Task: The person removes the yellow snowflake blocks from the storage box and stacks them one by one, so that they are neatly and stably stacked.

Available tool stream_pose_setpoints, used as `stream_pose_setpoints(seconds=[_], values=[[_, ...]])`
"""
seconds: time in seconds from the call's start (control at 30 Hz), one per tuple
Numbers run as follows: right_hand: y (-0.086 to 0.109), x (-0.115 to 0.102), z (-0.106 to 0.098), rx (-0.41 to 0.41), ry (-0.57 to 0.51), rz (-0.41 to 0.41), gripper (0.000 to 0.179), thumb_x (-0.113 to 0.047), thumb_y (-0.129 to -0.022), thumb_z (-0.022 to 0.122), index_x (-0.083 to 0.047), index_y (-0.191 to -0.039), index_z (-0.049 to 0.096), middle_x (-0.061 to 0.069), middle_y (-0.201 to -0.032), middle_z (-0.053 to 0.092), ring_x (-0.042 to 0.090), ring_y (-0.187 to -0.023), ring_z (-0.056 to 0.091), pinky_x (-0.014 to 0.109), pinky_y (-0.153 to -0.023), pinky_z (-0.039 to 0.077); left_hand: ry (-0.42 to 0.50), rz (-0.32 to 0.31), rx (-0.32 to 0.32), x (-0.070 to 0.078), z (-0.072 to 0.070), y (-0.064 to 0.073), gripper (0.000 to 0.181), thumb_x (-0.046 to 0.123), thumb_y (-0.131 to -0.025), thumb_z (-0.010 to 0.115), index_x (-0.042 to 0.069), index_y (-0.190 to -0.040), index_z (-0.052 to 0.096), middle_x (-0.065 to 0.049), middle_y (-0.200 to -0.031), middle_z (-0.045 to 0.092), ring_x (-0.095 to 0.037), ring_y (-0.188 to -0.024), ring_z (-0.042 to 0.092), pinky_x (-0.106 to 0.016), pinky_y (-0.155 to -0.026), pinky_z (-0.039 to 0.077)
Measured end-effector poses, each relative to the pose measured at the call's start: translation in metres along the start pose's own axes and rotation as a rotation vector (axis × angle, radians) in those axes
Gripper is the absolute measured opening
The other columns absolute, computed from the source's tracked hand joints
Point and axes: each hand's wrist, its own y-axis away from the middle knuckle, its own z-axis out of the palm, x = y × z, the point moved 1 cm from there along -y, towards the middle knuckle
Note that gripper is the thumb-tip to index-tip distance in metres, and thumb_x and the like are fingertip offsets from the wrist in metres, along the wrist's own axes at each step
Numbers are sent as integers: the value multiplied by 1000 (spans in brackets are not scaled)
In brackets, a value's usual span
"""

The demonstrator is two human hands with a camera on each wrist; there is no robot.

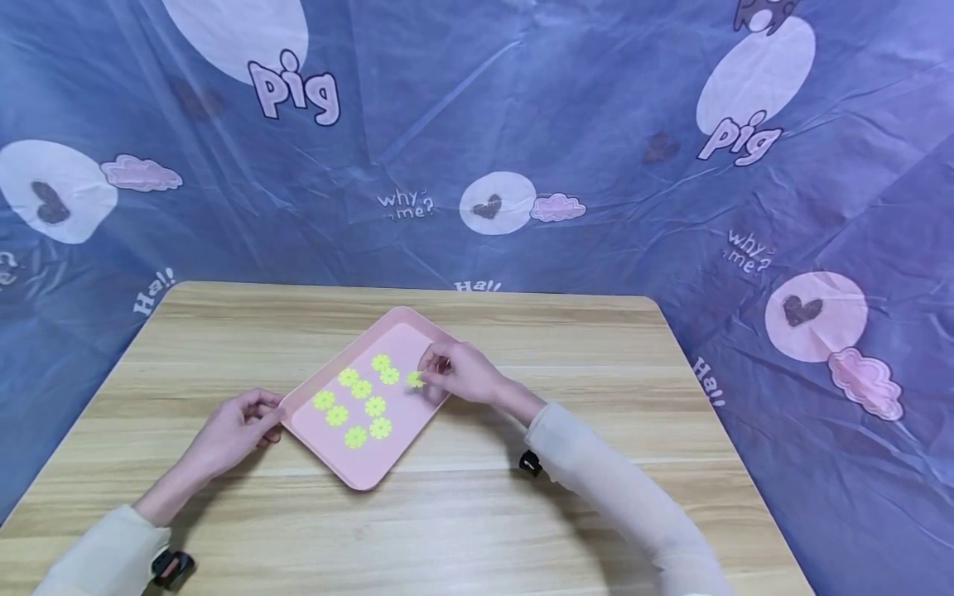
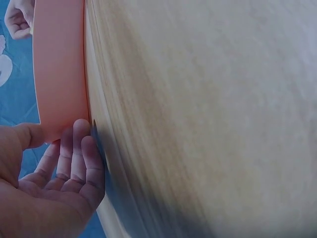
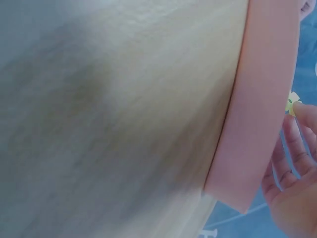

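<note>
A pink rectangular tray point(image 1: 402, 430) lies on the table, turned so that one corner faces the front edge. My left hand point(image 1: 237, 426) holds its left corner; in the left wrist view the thumb point(image 2: 30, 135) is at the rim and the fingertips touch the outer wall. Inside the tray lie several flat yellow flower-shaped pieces point(image 1: 361, 388). Over the tray's right part my right hand point(image 1: 464, 372) pinches one more yellow flower-shaped piece point(image 1: 414, 379) between thumb and fingertips. The right wrist view shows this piece point(image 3: 292, 103) just past the tray wall point(image 3: 257, 99).
The wood-grain table point(image 1: 566, 348) spreads around the tray. Behind it and along its sides hangs a blue printed cloth point(image 1: 633, 207). Black wrist devices show under the left sleeve point(image 1: 104, 555) and the right sleeve point(image 1: 596, 472).
</note>
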Motion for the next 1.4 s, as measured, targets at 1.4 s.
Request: stream_pose_setpoints(seconds=[1.4], values=[[103, 55, -47, 183, -364, 350, 16, -5, -95, 74, 5, -107, 70, 27, -95, 73, 27, -72, 66, 23, -59, 51, -23, -19, 18, 1, 3, 0, 36, 11, -106, 58, -14, -132, 56, -15, -95, 72, -9, -72, 67, -23, -63, 60]])
